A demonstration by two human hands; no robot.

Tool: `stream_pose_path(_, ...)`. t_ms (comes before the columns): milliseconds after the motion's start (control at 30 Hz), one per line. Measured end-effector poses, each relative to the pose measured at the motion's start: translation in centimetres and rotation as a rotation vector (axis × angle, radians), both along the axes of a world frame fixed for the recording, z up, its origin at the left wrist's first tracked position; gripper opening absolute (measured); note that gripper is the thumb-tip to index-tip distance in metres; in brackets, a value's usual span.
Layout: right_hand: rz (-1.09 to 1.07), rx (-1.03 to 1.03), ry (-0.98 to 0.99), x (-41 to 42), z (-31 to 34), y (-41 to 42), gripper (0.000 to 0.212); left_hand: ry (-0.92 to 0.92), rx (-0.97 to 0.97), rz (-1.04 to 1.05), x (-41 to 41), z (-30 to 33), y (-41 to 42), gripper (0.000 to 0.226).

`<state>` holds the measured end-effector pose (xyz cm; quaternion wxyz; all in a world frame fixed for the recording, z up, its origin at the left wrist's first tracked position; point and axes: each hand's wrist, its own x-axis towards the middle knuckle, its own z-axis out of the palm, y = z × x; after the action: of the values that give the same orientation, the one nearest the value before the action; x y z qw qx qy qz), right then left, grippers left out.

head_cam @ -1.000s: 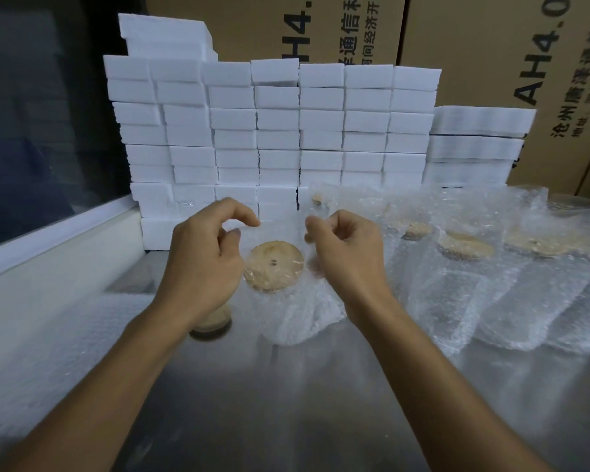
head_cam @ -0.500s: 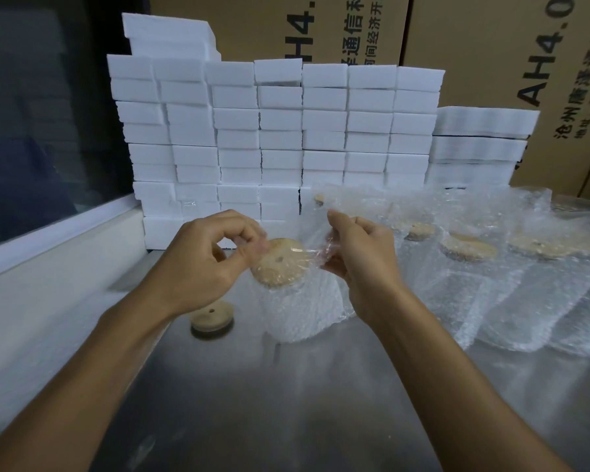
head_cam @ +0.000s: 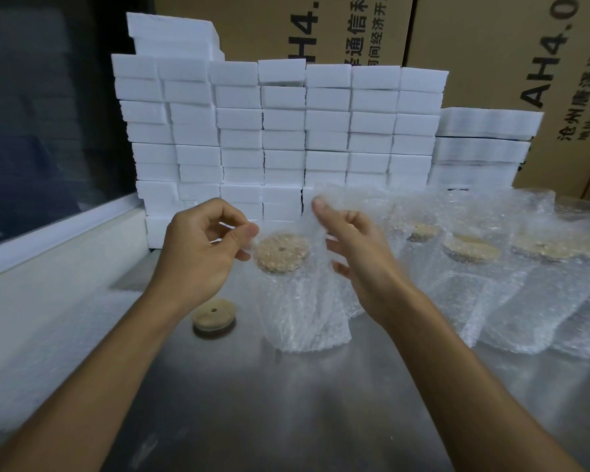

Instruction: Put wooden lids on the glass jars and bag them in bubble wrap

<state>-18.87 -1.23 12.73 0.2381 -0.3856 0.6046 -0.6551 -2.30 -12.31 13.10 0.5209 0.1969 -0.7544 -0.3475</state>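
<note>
From the head camera, the left hand point(head_cam: 198, 253) pinches the top edge of the bubble wrap bag point(head_cam: 300, 301) between thumb and curled fingers. Just right of that pinch sits the wooden lid point(head_cam: 281, 252) on the jar inside the upright bag. Beyond it the right hand point(head_cam: 358, 257) has loosely spread fingers against the bag's far side, gripping nothing. A spare lid point(head_cam: 213, 315) lies below the left hand on the steel table point(head_cam: 286, 420).

Cardboard cartons point(head_cam: 484, 46) read "AH4.0" and "沧州".

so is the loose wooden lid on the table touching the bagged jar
Apart. The head view shows bare steel table between the loose wooden lid and the bagged jar.
</note>
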Motion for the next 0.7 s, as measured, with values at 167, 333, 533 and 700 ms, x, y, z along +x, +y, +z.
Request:
stream_pose_path(167, 0.113, 0.112, 0.193, -0.6, -1.3, -0.4, 0.11, 0.056, 0.022, 0.033, -0.3, 0.0, 0.6, 0.009)
stream_pose_path(333, 0.036, -0.034, 0.114, -1.4, -1.3, -0.6, 0.032, 0.091, 0.08, 0.039, -0.6, -0.4, 0.7, 0.026)
stream_pose_path(533, -0.011, -0.164, 0.104, -1.6, -1.5, -0.5, 0.01, -0.218, 0.317, -0.193, -1.6, -3.3, 0.0, 0.108)
stream_pose_path(700, -0.104, -0.198, 0.123, -0.8, -2.0, -1.0, 0.019, -0.248, 0.306, -0.198, -3.9, -7.7, 0.8, 0.086)
